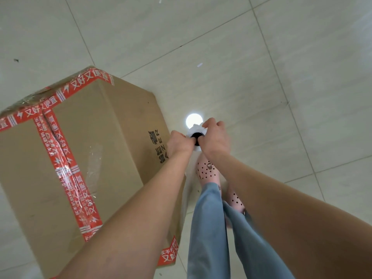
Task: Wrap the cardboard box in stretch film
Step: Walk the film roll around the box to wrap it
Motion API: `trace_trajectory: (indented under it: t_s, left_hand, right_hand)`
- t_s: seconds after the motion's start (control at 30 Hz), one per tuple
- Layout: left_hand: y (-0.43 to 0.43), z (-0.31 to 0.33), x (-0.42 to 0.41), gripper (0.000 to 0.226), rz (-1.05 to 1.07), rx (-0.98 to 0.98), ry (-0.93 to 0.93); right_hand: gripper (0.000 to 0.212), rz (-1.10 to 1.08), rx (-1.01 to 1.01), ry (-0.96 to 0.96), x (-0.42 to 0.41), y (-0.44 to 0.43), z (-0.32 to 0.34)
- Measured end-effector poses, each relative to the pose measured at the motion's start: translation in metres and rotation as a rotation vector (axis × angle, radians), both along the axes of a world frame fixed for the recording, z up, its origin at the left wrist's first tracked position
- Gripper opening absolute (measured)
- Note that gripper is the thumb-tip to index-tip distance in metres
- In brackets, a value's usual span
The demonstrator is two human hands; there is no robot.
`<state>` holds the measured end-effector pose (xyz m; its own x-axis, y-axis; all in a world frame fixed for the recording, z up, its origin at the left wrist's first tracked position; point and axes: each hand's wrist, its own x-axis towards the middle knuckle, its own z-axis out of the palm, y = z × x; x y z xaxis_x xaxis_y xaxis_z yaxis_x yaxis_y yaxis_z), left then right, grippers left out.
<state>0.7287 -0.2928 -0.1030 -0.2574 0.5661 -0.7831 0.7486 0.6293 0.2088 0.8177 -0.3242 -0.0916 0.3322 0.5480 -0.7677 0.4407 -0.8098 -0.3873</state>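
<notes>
A large cardboard box (96,150), sealed with red printed tape, stands on the tiled floor at the left. To the right of its near corner I hold a roll of stretch film (196,133) upright, seen end-on, with its dark core hole facing me. My left hand (179,142) grips the roll on its left side, close to the box's printed face. My right hand (214,137) grips it from the right, fingers curled over the top edge. Clear film shows faintly on the box's side below my left forearm.
Pale floor tiles (261,67) spread all around the box. A bright round light reflection (194,120) lies on the floor just beyond the roll. My legs in blue trousers and pink perforated shoes (207,170) are under my arms, beside the box.
</notes>
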Motion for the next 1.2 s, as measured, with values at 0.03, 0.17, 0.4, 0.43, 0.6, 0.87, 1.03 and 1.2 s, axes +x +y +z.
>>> trace_trajectory:
  t_s: [0.03,0.17,0.4,0.43,0.6,0.87,1.03,1.2]
  left_hand:
    - [0.003,0.000,0.000,0.025,-0.139,0.021,0.014]
    - [0.019,0.000,0.004,0.023,-0.776,0.215,0.014]
    - [0.054,-0.003,0.009,0.010,-0.729,0.205,0.022]
    - [0.059,-0.005,0.009,0.007,-0.627,0.171,0.029]
    - [0.070,-0.005,0.001,0.022,0.098,0.005,-0.026]
    - [0.092,0.011,-0.004,0.027,-0.533,0.117,0.025]
    - [0.113,0.008,-0.010,0.028,-0.865,0.192,0.073]
    - [0.133,0.003,-0.013,0.018,-0.797,0.140,0.057]
  right_hand:
    - [0.033,0.003,-0.001,-0.001,-0.001,0.001,-0.001]
    - [0.033,0.079,0.005,-0.028,0.000,0.008,-0.002]
    - [0.030,0.196,0.085,-0.079,0.005,0.034,-0.002]
    - [0.031,0.198,0.102,-0.085,0.006,0.040,-0.001]
    - [0.039,0.183,0.031,-0.064,0.009,0.073,-0.003]
    - [0.030,0.148,-0.036,-0.041,-0.003,0.092,-0.008]
    - [0.027,0.175,-0.036,0.006,-0.016,0.105,-0.009]
    - [0.028,0.334,-0.016,-0.070,-0.015,0.122,-0.007]
